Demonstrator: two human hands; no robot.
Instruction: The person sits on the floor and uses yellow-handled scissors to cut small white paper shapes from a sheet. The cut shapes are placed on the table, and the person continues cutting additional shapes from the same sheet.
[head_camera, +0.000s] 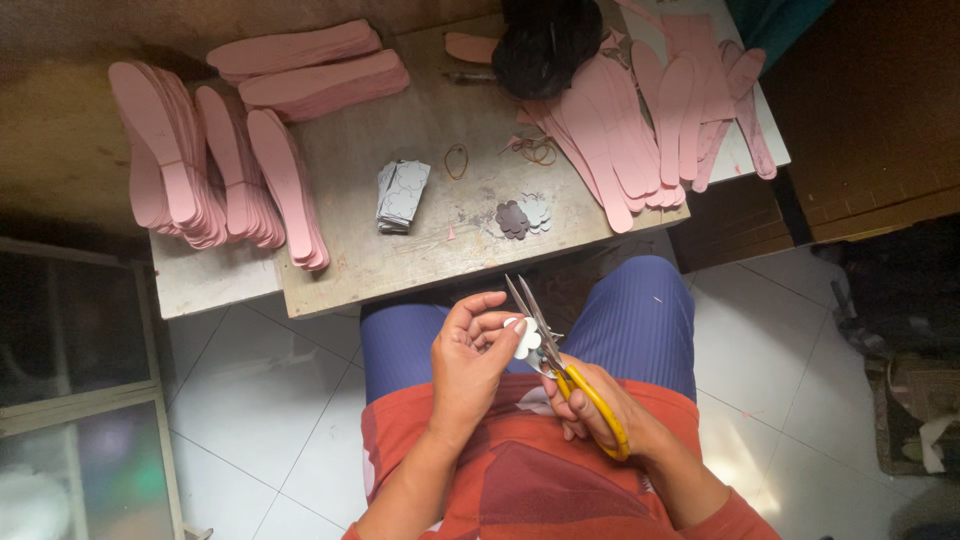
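Insole stacks (215, 165) lie left of cut shapes (402, 195) on the table (400, 260).

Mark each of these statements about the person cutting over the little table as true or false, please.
1. The right hand holds yellow-handled scissors. True.
2. The left hand holds a small white flower-shaped piece at the blades. True.
3. The scissors are shut. False: the blades stand apart, with the piece between them.
4. The insole-shaped sheets piled on the table are blue. False: they are pink.
5. A dark flower-shaped cutout lies on the table. True.
6. The rubber band is around the left wrist. False: it lies on the table.
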